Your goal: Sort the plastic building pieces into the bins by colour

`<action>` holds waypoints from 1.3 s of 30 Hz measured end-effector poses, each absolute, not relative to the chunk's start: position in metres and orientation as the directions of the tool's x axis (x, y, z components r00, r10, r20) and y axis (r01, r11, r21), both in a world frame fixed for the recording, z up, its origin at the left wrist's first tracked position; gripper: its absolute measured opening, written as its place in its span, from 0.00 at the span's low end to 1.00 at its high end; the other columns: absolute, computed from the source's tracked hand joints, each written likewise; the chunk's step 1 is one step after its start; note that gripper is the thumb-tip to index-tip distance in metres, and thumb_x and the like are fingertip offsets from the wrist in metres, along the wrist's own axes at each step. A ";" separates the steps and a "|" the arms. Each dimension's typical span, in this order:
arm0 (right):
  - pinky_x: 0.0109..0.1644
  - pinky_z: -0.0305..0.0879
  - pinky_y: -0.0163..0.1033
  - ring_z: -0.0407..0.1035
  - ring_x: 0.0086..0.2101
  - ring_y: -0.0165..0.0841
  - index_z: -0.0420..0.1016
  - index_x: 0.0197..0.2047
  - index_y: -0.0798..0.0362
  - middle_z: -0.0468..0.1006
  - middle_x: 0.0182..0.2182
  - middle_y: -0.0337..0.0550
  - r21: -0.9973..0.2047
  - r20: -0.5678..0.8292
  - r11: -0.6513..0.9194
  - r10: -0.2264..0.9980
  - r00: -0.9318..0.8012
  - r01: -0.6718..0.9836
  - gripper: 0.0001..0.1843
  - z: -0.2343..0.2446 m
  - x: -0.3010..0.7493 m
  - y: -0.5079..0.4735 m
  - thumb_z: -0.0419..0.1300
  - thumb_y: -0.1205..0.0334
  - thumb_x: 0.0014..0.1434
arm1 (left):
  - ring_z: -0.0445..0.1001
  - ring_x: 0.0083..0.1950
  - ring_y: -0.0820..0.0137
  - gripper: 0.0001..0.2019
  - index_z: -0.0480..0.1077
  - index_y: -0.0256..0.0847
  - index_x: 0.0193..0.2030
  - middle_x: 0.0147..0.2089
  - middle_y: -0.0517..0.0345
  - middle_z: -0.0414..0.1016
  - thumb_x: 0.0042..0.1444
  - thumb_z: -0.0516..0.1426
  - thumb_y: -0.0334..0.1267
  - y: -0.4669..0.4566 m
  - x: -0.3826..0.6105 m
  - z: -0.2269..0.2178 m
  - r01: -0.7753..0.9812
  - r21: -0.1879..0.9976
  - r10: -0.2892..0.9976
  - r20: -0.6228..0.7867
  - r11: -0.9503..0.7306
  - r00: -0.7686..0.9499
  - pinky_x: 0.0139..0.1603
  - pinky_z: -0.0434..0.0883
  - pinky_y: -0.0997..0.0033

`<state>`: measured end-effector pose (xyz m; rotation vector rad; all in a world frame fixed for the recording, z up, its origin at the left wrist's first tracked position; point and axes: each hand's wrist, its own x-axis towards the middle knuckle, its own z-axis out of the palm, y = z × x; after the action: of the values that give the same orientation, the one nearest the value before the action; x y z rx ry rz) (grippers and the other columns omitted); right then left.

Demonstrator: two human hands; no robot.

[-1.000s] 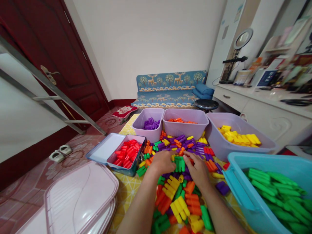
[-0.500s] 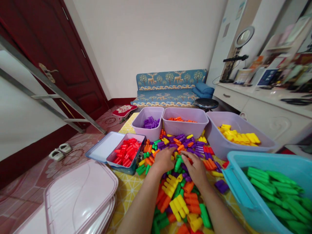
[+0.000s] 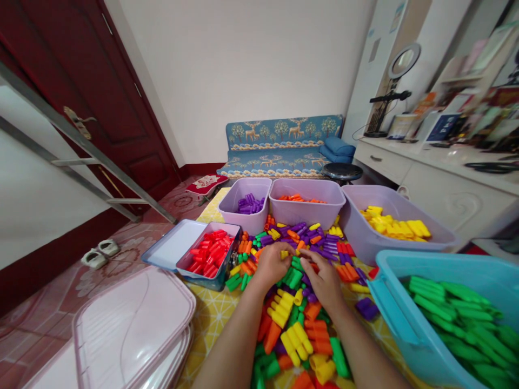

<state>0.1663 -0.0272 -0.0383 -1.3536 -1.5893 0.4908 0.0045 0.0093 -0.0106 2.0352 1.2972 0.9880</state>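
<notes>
Both hands reach into a mixed heap of plastic bullet-shaped building pieces. My left hand (image 3: 274, 265) has its fingers curled, the tips partly hidden. Close beside it, my right hand (image 3: 323, 278) bends its fingers inward. A green building piece (image 3: 297, 263) lies between the thumbs, seemingly pinched by both hands. More green pieces (image 3: 292, 278) are just below it. Nearer to me, joined yellow pieces (image 3: 297, 341) and orange pieces (image 3: 318, 336) lie between my forearms. Purple pieces (image 3: 329, 246) spread beyond my right hand.
Lilac bins hold purple (image 3: 243, 220), orange (image 3: 306, 213) and yellow pieces (image 3: 399, 237). A turquoise bin (image 3: 409, 324) with green pieces stands at right. At left are a hinged box (image 3: 221, 275) of red pieces and stacked lids (image 3: 133, 324). A ladder (image 3: 81, 129) leans near the door.
My hands have shifted only slightly, my left fingers edging right towards my right hand. More green pieces show between the hands now. The bins have not moved.
</notes>
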 end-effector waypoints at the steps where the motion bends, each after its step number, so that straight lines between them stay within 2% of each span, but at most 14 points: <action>1: 0.54 0.66 0.50 0.71 0.48 0.40 0.73 0.51 0.48 0.77 0.48 0.46 -0.788 0.410 0.314 0.909 0.072 0.530 0.18 -0.038 0.166 -0.027 0.54 0.53 0.61 | 0.73 0.36 0.70 0.11 0.75 0.41 0.37 0.34 0.60 0.76 0.48 0.55 0.27 0.011 0.005 -0.011 0.436 0.813 0.917 0.288 -0.386 0.274 0.40 0.68 0.73; 4: 0.57 0.64 0.50 0.69 0.52 0.40 0.72 0.53 0.48 0.75 0.51 0.47 -0.778 0.456 0.363 0.888 0.063 0.514 0.19 -0.038 0.166 -0.027 0.55 0.54 0.60 | 0.66 0.27 0.76 0.07 0.73 0.37 0.36 0.28 0.62 0.71 0.49 0.57 0.31 0.013 0.005 -0.011 0.155 0.939 0.923 0.255 -0.308 0.287 0.30 0.64 0.79; 8: 0.56 0.64 0.49 0.69 0.49 0.40 0.75 0.48 0.50 0.76 0.46 0.48 -0.782 0.509 0.414 0.855 0.096 0.465 0.16 -0.034 0.163 -0.029 0.57 0.53 0.59 | 0.66 0.28 0.77 0.08 0.72 0.35 0.36 0.30 0.61 0.71 0.47 0.60 0.32 0.015 0.005 -0.012 -0.034 0.970 0.919 0.239 -0.241 0.312 0.30 0.64 0.80; 12: 0.51 0.67 0.44 0.70 0.45 0.37 0.77 0.44 0.48 0.75 0.41 0.45 -0.790 0.521 0.443 0.849 0.084 0.423 0.13 -0.025 0.159 -0.033 0.57 0.54 0.60 | 0.70 0.32 0.75 0.13 0.74 0.35 0.38 0.34 0.58 0.75 0.43 0.59 0.26 0.015 0.005 -0.015 0.036 0.968 0.917 0.221 -0.246 0.331 0.33 0.66 0.79; 17: 0.48 0.67 0.44 0.70 0.43 0.38 0.76 0.43 0.48 0.74 0.40 0.44 -0.746 0.519 0.433 0.854 0.034 0.505 0.11 -0.021 0.157 -0.032 0.59 0.56 0.58 | 0.72 0.37 0.71 0.18 0.76 0.36 0.42 0.39 0.56 0.78 0.42 0.57 0.24 0.018 0.003 -0.020 0.126 0.947 0.912 0.241 -0.296 0.331 0.36 0.69 0.77; 21: 0.45 0.68 0.44 0.71 0.40 0.38 0.74 0.43 0.49 0.76 0.39 0.43 -0.736 0.497 0.420 0.868 0.002 0.531 0.10 -0.024 0.155 -0.030 0.58 0.59 0.57 | 0.73 0.37 0.71 0.22 0.74 0.37 0.47 0.43 0.54 0.78 0.42 0.58 0.23 0.019 0.001 -0.024 0.078 0.963 0.918 0.219 -0.257 0.330 0.36 0.70 0.76; 25: 0.46 0.67 0.45 0.70 0.40 0.39 0.73 0.46 0.48 0.75 0.39 0.43 -0.707 0.489 0.401 0.872 -0.007 0.583 0.14 -0.023 0.155 -0.031 0.57 0.63 0.56 | 0.74 0.37 0.71 0.27 0.70 0.38 0.53 0.44 0.53 0.77 0.42 0.57 0.21 0.017 0.002 -0.024 0.007 0.973 0.917 0.217 -0.233 0.334 0.37 0.71 0.76; 31: 0.53 0.64 0.49 0.68 0.46 0.41 0.76 0.38 0.47 0.75 0.41 0.43 -0.631 0.573 0.478 0.818 -0.049 0.611 0.12 -0.007 0.157 -0.038 0.56 0.69 0.52 | 0.73 0.36 0.72 0.20 0.73 0.37 0.47 0.40 0.54 0.77 0.46 0.56 0.22 0.017 0.003 -0.024 0.102 0.958 0.924 0.224 -0.267 0.309 0.37 0.71 0.76; 34: 0.49 0.67 0.47 0.70 0.44 0.40 0.76 0.41 0.48 0.77 0.41 0.43 -0.714 0.526 0.461 0.850 -0.030 0.526 0.10 -0.003 0.159 -0.041 0.58 0.64 0.55 | 0.73 0.36 0.71 0.18 0.74 0.37 0.47 0.40 0.54 0.77 0.48 0.58 0.26 0.019 0.003 -0.025 0.152 0.950 0.937 0.225 -0.272 0.268 0.37 0.71 0.75; 37: 0.42 0.71 0.44 0.73 0.37 0.38 0.76 0.44 0.49 0.80 0.39 0.44 -0.863 0.346 0.339 0.937 -0.052 0.374 0.12 -0.002 0.164 -0.041 0.59 0.59 0.56 | 0.73 0.34 0.71 0.17 0.73 0.36 0.48 0.39 0.53 0.77 0.50 0.58 0.31 0.019 0.003 -0.025 0.145 0.958 0.946 0.205 -0.246 0.251 0.34 0.71 0.75; 39: 0.37 0.72 0.43 0.74 0.33 0.37 0.77 0.42 0.51 0.81 0.35 0.44 -0.932 0.212 0.223 0.975 -0.071 0.285 0.13 0.002 0.168 -0.041 0.63 0.57 0.53 | 0.73 0.32 0.71 0.18 0.72 0.35 0.50 0.37 0.54 0.77 0.51 0.58 0.32 0.018 0.004 -0.023 0.109 0.974 0.952 0.166 -0.199 0.257 0.32 0.71 0.74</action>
<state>0.1684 -0.0405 0.0025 -1.2284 -1.5482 0.9146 0.0040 0.0179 -0.0229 1.5521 1.0217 1.0844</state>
